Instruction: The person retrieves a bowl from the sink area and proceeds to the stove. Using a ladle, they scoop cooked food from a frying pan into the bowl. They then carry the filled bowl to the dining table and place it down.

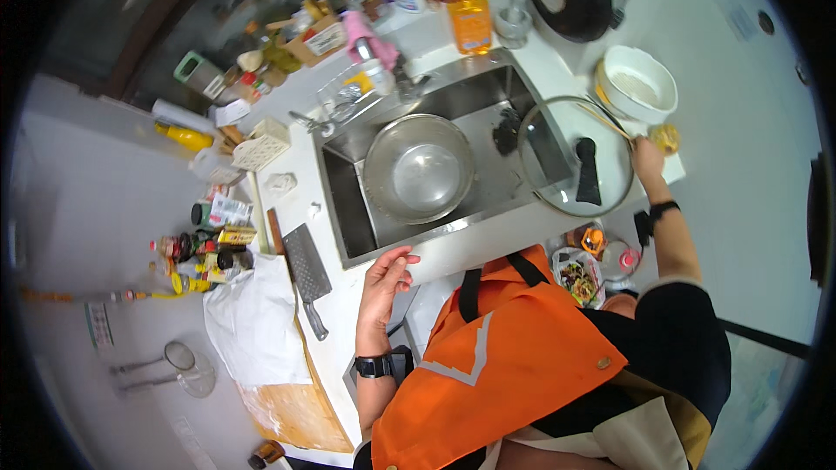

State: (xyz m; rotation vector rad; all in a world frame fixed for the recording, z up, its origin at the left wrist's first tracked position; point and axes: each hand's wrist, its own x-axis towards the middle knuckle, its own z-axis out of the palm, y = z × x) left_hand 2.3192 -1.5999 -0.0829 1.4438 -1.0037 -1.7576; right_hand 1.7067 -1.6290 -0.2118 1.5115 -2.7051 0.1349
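My left hand (386, 277) is empty at the sink's front edge, fingers loosely bent and apart. At the right, the fingers of my right hand (648, 160) close around the near end of wooden chopsticks (604, 119). Those chopsticks reach across the rim of a glass pot lid (555, 163) with a black handle; whether my fingers also touch the lid cannot be told. The lid overlaps the sink's right edge and the counter. A round metal basin (418, 168) sits in the stainless steel sink (392, 253), with dark scraps (506, 132) beside it.
A cleaver (307, 267) and a wooden rolling pin (275, 232) lie on the left counter beside a cloth-covered wooden board (297, 414). A white basket (637, 85) stands right of the sink, near a yellow scrubber (665, 139). An orange soap bottle (470, 23) stands behind.
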